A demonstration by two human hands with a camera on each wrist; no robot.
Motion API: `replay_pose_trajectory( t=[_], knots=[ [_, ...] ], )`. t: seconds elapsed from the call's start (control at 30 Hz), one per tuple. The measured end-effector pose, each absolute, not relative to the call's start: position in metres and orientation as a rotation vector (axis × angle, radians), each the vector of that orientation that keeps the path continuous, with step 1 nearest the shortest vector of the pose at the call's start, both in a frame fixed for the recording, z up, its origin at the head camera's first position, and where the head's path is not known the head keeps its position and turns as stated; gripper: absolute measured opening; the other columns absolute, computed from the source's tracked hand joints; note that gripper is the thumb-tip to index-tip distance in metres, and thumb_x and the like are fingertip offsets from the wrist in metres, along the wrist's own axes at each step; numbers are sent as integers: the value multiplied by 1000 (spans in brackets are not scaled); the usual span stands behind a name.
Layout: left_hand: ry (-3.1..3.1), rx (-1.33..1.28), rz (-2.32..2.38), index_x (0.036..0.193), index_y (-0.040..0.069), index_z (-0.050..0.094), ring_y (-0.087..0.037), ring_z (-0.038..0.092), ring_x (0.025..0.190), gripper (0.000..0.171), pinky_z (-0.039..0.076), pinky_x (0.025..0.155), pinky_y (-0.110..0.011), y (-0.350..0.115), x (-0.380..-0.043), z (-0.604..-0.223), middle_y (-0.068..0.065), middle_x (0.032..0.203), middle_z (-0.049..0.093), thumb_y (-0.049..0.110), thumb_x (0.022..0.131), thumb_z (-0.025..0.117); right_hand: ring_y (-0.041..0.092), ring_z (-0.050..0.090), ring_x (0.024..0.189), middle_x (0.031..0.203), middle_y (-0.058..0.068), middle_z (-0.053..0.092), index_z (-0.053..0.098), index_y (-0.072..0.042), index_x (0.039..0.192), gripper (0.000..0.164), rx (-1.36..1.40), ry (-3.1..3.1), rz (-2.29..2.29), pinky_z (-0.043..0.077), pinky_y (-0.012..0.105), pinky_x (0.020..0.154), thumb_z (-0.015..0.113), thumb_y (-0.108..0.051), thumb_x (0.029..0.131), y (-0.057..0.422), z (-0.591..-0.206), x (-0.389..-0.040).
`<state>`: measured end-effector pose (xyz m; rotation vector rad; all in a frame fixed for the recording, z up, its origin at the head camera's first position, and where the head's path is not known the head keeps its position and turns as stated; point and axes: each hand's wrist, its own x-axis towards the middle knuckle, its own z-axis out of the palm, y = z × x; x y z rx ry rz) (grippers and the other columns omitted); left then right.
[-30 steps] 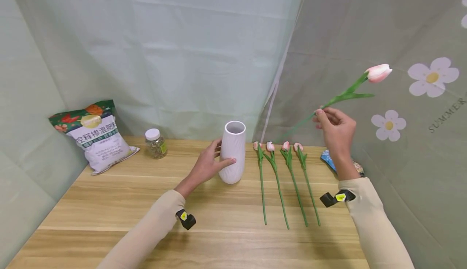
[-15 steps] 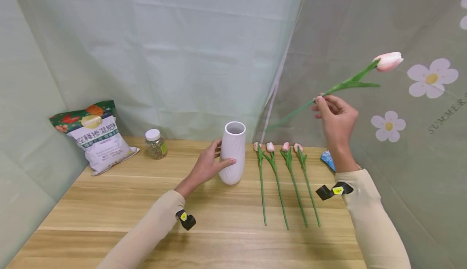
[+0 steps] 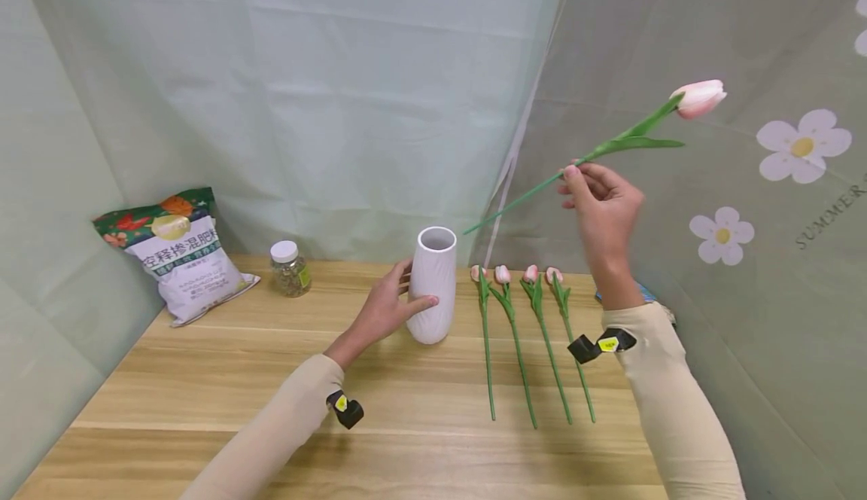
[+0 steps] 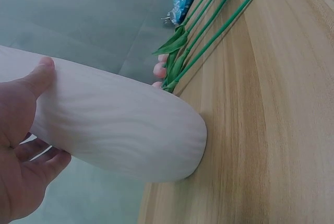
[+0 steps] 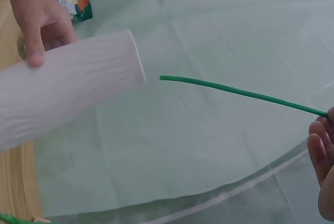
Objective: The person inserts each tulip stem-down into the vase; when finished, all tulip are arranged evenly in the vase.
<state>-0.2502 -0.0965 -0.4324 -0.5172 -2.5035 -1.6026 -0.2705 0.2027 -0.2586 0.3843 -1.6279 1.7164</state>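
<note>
While your left hand grips the vase, likely to steady it, your right hand pinches 1 tulip, leaving its lower end free.

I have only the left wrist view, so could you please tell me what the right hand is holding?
Observer: The right hand pinches a pink flower by its stem.
Operator: Thank you. Has the stem entered the vase?
Observer: No, the right wrist view shows a gap between the stem's tip and the vase's rim.
Operator: And could you say what stands nearest to the left of the vase, past the hand?
Observer: A jar with a white lid.
</note>
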Motion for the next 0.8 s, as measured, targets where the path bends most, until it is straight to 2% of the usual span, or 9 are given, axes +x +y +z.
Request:
replay_pose_trajectory(
  t=[0.47,0.8],
  knots=[
    [-2503,-522,-1591,150,0,40,-39,53,134,83,50,110,-50,-97,-252,-435,-24,145,53,29,86,85,14,72,69,88,5,78,78,2,97,19,404,-1692,1721,62,24,60,79,-15,91,177,-274,-277],
    [-2511,-517,-1595,150,1,40,-38,53,134,83,50,111,-49,-97,-252,-434,-23,146,53,29,86,85,11,71,69,88,-2,77,75,8,99,21,441,-1727,1706,62,24,59,77,-12,93,162,-289,-274]
  ],
)
